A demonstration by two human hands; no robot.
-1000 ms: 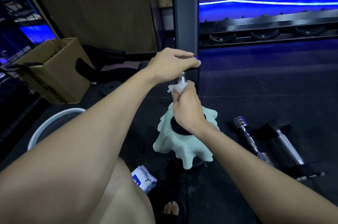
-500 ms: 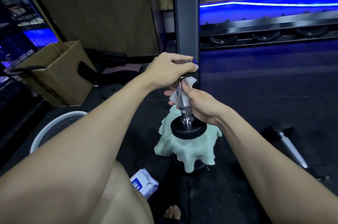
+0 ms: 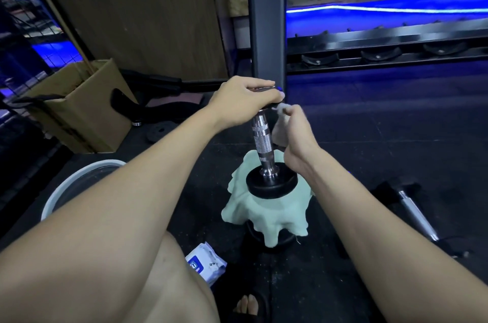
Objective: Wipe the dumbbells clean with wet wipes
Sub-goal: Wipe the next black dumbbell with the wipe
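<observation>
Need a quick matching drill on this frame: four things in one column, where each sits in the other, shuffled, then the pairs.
1. wet wipe
2. green cloth
3. wipe pack
4. cardboard box

A. floor, left of the person's toes
B. pinched in right hand
C. draped under upright dumbbell
D. far left, by the wooden panel

Pairs: 1-B, 2-C, 3-A, 4-D

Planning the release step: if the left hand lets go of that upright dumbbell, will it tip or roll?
Probably tippy: the dumbbell stands on end on a draped green cloth, steadied from above by the left hand. Likely heavy, with thick black plates. Once down, its round ends may roll.
</observation>
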